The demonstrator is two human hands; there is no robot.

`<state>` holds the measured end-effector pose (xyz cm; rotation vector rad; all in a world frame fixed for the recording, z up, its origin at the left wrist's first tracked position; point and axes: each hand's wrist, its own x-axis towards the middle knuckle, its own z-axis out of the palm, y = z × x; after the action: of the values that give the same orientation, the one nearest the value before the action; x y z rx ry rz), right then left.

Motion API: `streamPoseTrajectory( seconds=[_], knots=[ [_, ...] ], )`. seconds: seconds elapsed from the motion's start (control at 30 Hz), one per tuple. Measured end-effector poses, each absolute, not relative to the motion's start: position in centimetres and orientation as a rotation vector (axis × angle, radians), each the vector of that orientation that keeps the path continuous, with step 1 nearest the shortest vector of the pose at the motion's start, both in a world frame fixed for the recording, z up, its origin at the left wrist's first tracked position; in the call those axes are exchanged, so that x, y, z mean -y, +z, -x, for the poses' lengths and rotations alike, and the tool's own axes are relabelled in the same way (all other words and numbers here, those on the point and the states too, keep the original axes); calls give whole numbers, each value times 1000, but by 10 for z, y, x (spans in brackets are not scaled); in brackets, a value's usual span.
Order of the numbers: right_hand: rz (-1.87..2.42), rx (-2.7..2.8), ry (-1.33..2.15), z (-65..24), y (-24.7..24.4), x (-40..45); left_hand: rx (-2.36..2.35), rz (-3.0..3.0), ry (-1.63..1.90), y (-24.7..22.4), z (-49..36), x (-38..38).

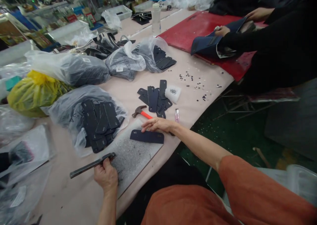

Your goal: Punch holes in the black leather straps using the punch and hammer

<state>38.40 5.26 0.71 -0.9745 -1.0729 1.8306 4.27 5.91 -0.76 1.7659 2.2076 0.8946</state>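
My left hand (106,174) is closed around a long dark metal bar tool (86,168), held tilted over the near left corner of a speckled grey board (135,155). On that board lies a dark blue flat strip (146,136) with rounded corners and small holes near its ends. My right hand (157,124) stretches its fingers over the strip's upper edge; whether they touch it I cannot tell. A claw hammer (143,112) with an orange-red handle lies partly hidden beneath this hand.
Dark strips (153,97) lie beyond the hammer beside a white roll (172,93). More spill from a clear plastic bag (71,107) at left. Small dark discs (190,78) are scattered rightward. A co-worker's hands (223,31) hold dark blue material over a red board (178,30).
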Motion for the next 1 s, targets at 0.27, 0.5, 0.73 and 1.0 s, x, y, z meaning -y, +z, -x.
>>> streamPoseTrajectory(
  seconds=[0.27, 0.5, 0.73, 1.0],
  knots=[
    [923, 1014, 1843, -385, 1, -56, -2216, -1714, 891, -7, -45, -59],
    [955, 1112, 1765, -387, 5, -56, -2232, -1683, 857, -2, -47, -58],
    [1154, 1186, 1353, -397, 15, -61, -2276, -1657, 777, -5, -40, -62],
    [1730, 1271, 661, -463, 45, -106, -2217, -1603, 780, -11, -36, -65]
  ],
)
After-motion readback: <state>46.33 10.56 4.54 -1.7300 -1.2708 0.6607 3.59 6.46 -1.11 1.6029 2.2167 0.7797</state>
